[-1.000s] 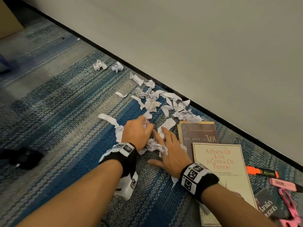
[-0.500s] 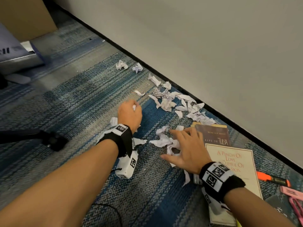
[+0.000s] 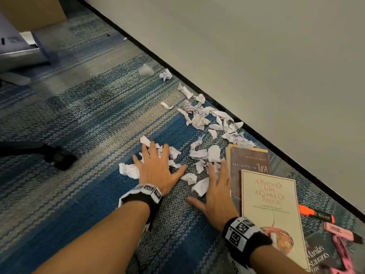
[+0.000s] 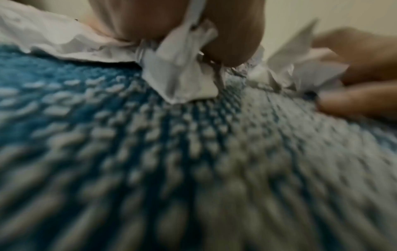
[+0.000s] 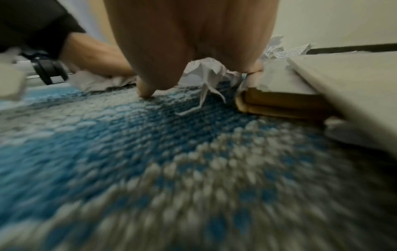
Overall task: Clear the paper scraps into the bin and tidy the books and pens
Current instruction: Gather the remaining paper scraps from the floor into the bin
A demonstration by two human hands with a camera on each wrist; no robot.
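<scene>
My left hand [image 3: 156, 171] and right hand [image 3: 217, 186] lie flat, fingers spread toward twelve o'clock on paper scraps [image 3: 199, 155], gripping nothing.

A: Where is there room?
B: Bare carpet [image 3: 94, 119] lies open left of the scraps [image 3: 199, 117].
A: And right?
B: Books [image 3: 270, 210] block it; the wall [image 3: 256, 56] closes the far side.

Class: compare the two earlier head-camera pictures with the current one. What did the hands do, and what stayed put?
The left hand, earlier fisted on scraps, has opened and lies flat, fingers spread, on paper scraps. The right hand stays open on the carpet beside the books. Books and highlighters unmoved.
</scene>
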